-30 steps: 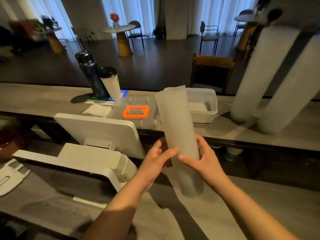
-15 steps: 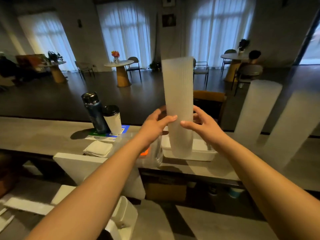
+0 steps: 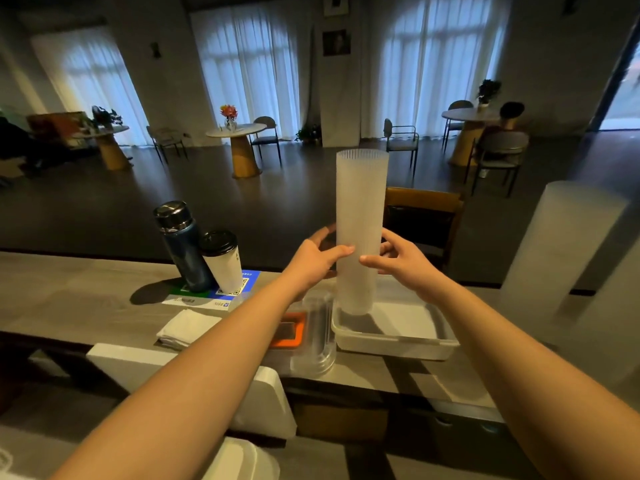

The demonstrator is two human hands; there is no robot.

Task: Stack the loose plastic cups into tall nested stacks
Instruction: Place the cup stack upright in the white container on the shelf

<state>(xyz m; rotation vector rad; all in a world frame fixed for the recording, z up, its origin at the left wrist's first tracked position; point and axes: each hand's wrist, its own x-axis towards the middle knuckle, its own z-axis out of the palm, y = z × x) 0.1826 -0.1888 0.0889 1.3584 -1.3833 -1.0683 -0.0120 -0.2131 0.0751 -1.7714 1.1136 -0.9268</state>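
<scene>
A tall nested stack of frosted plastic cups (image 3: 360,216) stands upright with its foot at or just above the white tray (image 3: 398,344) on the counter. My left hand (image 3: 317,259) holds the stack from the left, thumb across its front and fingers behind. My right hand (image 3: 403,259) holds it from the right at the same height. Two more tall cup stacks (image 3: 561,251) stand blurred at the right edge of the counter.
A dark flask (image 3: 181,245) and a lidded paper cup (image 3: 223,261) stand on the counter at the left, beside a folded napkin (image 3: 187,329). A clear container (image 3: 315,336) with an orange frame lies left of the tray. A white screen (image 3: 263,400) sits below.
Both hands have lifted the cup stack from the low counter, turned it upright and carried it forward over the white tray, then lowered it slightly.
</scene>
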